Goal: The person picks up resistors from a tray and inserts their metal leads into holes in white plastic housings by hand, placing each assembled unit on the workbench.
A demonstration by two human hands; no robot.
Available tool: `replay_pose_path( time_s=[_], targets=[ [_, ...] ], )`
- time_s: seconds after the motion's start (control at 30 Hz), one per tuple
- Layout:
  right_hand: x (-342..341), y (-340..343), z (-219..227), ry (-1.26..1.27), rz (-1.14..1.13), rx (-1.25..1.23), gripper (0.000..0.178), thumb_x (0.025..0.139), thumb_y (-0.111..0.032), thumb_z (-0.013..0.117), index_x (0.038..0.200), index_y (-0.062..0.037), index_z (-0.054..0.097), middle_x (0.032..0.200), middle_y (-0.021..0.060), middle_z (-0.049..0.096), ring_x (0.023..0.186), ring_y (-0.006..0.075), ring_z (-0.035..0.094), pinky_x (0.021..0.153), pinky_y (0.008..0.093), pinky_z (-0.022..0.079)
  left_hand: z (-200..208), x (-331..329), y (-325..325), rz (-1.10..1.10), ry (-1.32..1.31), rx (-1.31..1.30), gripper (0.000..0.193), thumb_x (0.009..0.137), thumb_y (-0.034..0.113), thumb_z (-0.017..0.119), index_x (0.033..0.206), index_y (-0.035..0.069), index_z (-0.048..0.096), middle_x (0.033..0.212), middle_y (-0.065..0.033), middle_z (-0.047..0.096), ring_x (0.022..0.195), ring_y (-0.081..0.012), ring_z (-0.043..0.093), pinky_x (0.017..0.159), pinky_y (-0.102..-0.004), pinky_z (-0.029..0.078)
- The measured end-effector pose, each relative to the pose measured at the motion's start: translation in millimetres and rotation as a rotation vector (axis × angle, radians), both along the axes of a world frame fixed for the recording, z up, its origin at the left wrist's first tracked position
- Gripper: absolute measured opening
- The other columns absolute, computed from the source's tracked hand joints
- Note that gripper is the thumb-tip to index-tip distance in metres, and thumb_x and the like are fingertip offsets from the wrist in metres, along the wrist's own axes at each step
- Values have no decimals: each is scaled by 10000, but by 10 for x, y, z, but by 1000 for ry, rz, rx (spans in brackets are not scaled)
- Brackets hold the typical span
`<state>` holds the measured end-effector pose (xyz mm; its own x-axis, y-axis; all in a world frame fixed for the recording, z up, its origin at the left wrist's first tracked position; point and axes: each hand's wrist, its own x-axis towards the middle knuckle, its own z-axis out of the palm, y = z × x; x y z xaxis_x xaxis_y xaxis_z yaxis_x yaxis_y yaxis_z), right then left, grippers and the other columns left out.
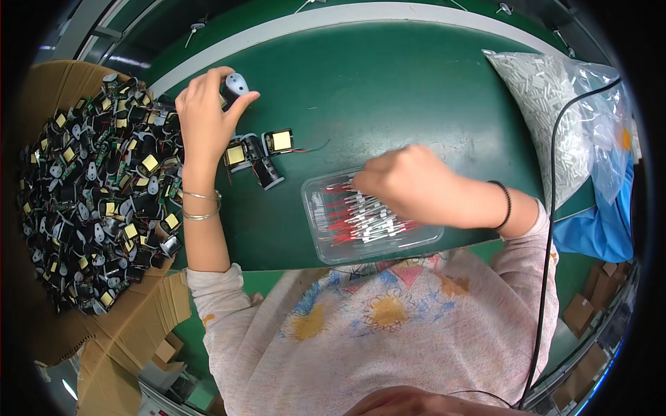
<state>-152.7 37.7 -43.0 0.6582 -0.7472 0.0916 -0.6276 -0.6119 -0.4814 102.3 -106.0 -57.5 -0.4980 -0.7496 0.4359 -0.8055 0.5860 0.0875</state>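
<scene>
My left hand [208,111] grips a small black device with a grey oval end cap [236,84], held between thumb and fingers over the far left of the table. Just nearer lie several similar black devices [255,154], two showing pale yellow square pads, with thin wires at one side. My right hand [399,179] is closed, fingers downward, over the far part of a clear plastic tray [317,244]. In the tray lie rows of red wires with white sleeves [371,220]. Whatever the right fingertips hold is hidden under the hand.
A large cardboard box [132,326] heaped with similar black devices [90,187] stands at the left. On the right, a clear bag of short white tubes [548,111] lies on the green table [361,83]. A black cable [553,180] hangs down past my right arm, beside blue plastic [600,225].
</scene>
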Motion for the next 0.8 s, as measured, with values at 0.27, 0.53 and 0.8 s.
replay_pose_path(
  time_s=[0.27, 0.53, 0.8],
  targets=[
    [247, 284, -385, 316, -101, -234, 149, 638, -63, 579, 779, -31, 541, 713, 76, 548, 643, 191, 623, 497, 280, 508, 384, -576, 486, -285, 735, 348, 384, 543, 82, 816, 876, 15, 636, 782, -28, 634, 692, -97, 555, 679, -228, 464],
    [-11, 279, 195, 90, -63, -71, 224, 640, -57, 621, 863, -50, 608, 769, 39, 576, 768, 203, 573, 585, 310, 507, 534, -729, 684, -611, 884, 447, 356, 558, 39, 799, 879, 13, 648, 903, -74, 653, 864, -178, 587, 778, -284, 469],
    [-305, 25, 638, -206, -338, -395, 225, 562, -67, 723, 780, -87, 671, 710, 13, 556, 704, 214, 503, 599, 309, 414, 658, -654, 752, -724, 811, 720, 436, 512, 205, 825, 869, 49, 629, 1151, -175, 586, 1205, -338, 440, 991, -437, 328]
  ],
)
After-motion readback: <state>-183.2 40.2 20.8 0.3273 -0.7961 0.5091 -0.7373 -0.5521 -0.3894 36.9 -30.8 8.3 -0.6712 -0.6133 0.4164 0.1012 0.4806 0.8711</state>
